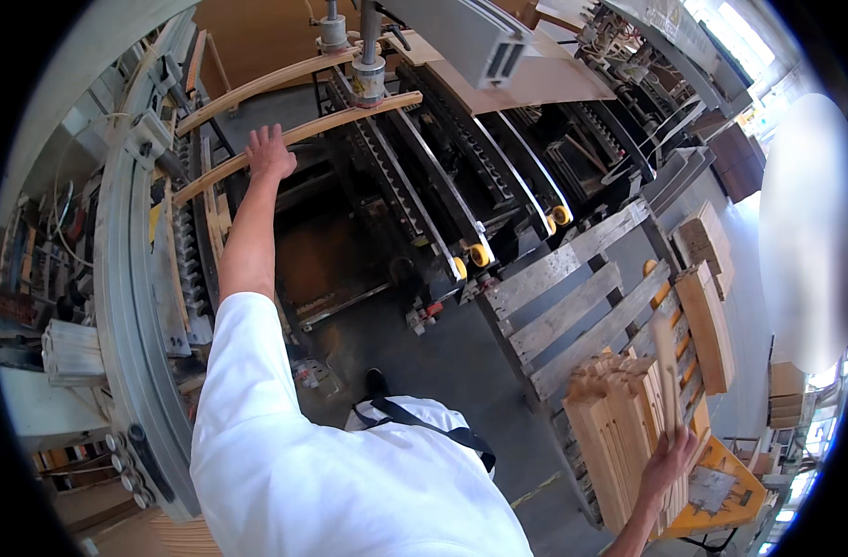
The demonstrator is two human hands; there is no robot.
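My left hand (271,155), its fingers spread, reaches out over a long, slightly bowed wooden strip (327,122); whether it touches the strip I cannot tell. The strip lies across the machine's dark metal rails, its right end beneath a metal press cylinder (369,79). Behind it runs a second wooden strip (257,85), under another cylinder (333,34). Low on the right, my right hand (670,464) is closed round the lower end of a narrow, curved wooden piece (664,367) standing nearly upright. Beside that hand is a stack of similar grooved wooden pieces (602,432).
The stack stands on a slatted wooden pallet (563,316), near an orange-yellow metal part (721,492). More curved wood (705,325) lies at the pallet's right. Rails with yellow rollers (481,254) jut toward me. A grey metal beam (132,306) borders the left; another beam (484,46) hangs overhead.
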